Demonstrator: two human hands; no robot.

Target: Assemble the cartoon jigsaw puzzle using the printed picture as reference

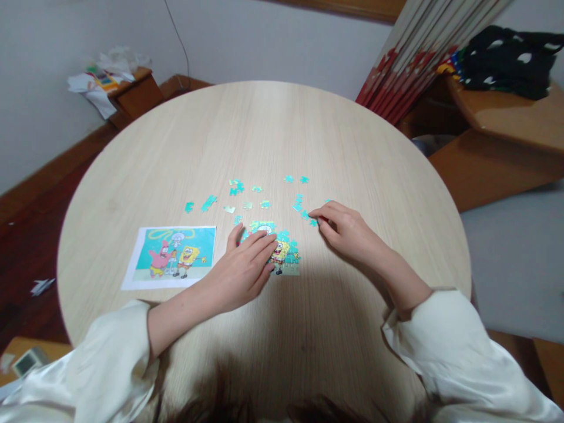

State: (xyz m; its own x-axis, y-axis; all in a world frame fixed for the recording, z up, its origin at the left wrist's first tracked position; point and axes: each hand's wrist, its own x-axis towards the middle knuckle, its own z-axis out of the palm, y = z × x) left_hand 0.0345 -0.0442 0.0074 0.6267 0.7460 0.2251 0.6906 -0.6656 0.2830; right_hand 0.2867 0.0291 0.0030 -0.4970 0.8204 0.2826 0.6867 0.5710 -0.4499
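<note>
My left hand [249, 261] lies flat with its fingers spread over the partly joined jigsaw puzzle [288, 267], covering its left part. A yellow cartoon figure and blue-green pieces show to the right of those fingers. My right hand [346, 229] is to the right of the puzzle, its index finger and thumb curled together at a small blue-green puzzle piece [313, 222]. More loose pieces [298, 207] lie just left of its fingertips. A printed reference picture [176, 255] of the cartoon figures rests on the table left of my left hand.
Several loose puzzle pieces [237, 188] are scattered beyond the puzzle on the round wooden table [273, 129]. A small wooden cabinet [136, 97] with papers and bags stands at the far left. A curtain [392, 76] and a wooden shelf [506, 117] with dark cloth are at the right.
</note>
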